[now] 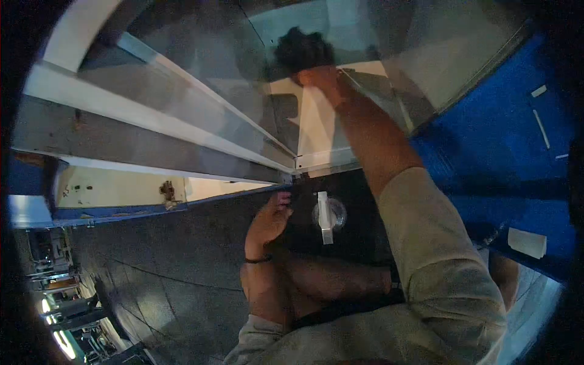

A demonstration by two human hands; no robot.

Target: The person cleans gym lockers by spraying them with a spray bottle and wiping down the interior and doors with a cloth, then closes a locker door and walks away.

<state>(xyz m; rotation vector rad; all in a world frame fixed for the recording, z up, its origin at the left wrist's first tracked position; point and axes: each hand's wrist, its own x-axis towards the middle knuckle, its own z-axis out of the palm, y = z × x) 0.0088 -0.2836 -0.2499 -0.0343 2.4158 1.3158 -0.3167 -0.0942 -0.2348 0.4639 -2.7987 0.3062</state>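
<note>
My right hand [313, 76] reaches up and presses a dark, bunched cloth [302, 50] against a large, glossy pane [225, 48]. The cloth hides most of its fingers. My left hand [267, 220] hovers low in front of my crossed legs, with a dark band at the wrist. Its fingers are loosely bent and apart, with nothing seen in them. Just right of it, a clear spray bottle [338, 214] with a white trigger head [325, 219] stands upright on the dark floor, seen from above and untouched.
Pale frame bars [158, 121] slant down from the left to a corner near the middle. A blue panel [505, 134] with white marks rises on the right, a folded white paper [527, 243] low on it. Cluttered equipment [67, 304] and lights show at lower left.
</note>
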